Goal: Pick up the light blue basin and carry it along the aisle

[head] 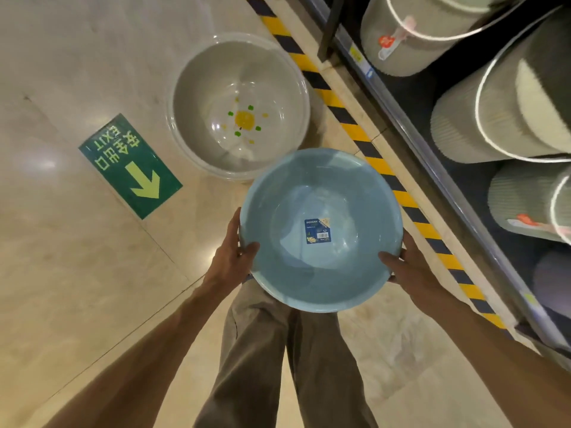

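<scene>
Left hand: the left hand (232,257) grips the near-left rim of a round light-blue plastic basin (321,230), thumb hooked over the edge into the bowl, fingers curled along the outside and mostly hidden under it.

Right hand: the right hand (404,267) does the same on the near-right rim, thumb lying inside the bowl, the rest wrapped round the outer wall.

Blue basin: held up between both hands, open side facing up, pretty much level, above the person's khaki trouser legs (278,350). It's off the floor.

Sticker: a small dark-blue product label (317,231) sits flat on the bottom of the basin, right between the two thumbs. Print too small to read apart from "MODERN".

Other basin: just beyond the hands, a bigger round pale-grey plastic basin with a yellow-and-green flower print in the bottom (239,108) sits on the floor. Its near rim is overlapped in view by the blue one; can't tell if they touch.

Floor: glossy beige marble tiles (77,273), with a green exit sign sticker with an arrow (129,165) off beyond the left hand.

Right-hand side: a yellow-and-black hazard stripe (364,140) runs along the base of a dark store shelf (438,168), stocked with rolled grey and cream mats (482,118).
</scene>
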The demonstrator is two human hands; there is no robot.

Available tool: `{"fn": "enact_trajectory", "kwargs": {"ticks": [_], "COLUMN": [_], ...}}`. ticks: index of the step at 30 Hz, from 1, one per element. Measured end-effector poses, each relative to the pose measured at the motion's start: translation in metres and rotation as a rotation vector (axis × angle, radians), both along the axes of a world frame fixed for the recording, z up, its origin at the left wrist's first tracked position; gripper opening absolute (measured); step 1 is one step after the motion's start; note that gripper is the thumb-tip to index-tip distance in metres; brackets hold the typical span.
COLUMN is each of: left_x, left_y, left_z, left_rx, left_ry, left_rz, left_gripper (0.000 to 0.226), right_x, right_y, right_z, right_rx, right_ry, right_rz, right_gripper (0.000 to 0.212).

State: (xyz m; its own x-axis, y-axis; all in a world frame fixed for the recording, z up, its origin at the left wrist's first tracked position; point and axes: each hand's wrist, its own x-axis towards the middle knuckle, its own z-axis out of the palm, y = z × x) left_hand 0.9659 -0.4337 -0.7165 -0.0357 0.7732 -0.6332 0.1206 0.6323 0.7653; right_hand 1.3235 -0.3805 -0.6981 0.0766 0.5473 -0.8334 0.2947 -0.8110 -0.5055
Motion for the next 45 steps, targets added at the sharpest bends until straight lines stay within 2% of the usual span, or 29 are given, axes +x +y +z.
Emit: {"fn": "enact_trajectory", "kwargs": {"ticks": [9, 16, 19, 23, 27, 31, 38, 45], "left_x": [-0.080, -0.136, -0.153, -0.164, -0.171, -0.167, -0.161, -0.162], "left_y": [0.013, 0.065, 0.090, 0.125, 0.149, 0.172, 0.186, 0.208], "left_z": [0.094, 0.134, 0.127, 0.105, 0.073, 0.045, -0.013, -0.039], "left_rx": [0.039, 0.057, 0.035, 0.060, -0.031, -0.110, -0.186, -0.222], "left_ry": [-0.025, 0.023, 0.046, 0.045, 0.066, 0.042, 0.142, 0.196], "left_rz": [0.206, 0.247, 0.250, 0.274, 0.288, 0.340, 0.359, 0.364], "left_gripper": [0.070, 0.074, 0.077, 0.067, 0.077, 0.075, 0.072, 0.072], "right_x": [-0.092, -0.157, -0.176, -0.190, -0.194, -0.194, -0.201, -0.208], "right_y": [0.064, 0.126, 0.155, 0.200, 0.239, 0.269, 0.298, 0.305], "right_z": [0.074, 0.116, 0.110, 0.085, 0.053, 0.019, -0.039, -0.069], "right_rx": [0.082, 0.125, 0.133, 0.100, 0.030, -0.027, -0.023, -0.015], "right_ry": [0.042, 0.118, 0.106, 0.102, 0.107, 0.082, 0.036, 0.002], "right_rz": [0.168, 0.201, 0.225, 0.244, 0.259, 0.278, 0.315, 0.296], "right_gripper": [0.073, 0.054, 0.056, 0.060, 0.067, 0.066, 0.066, 0.065]}}
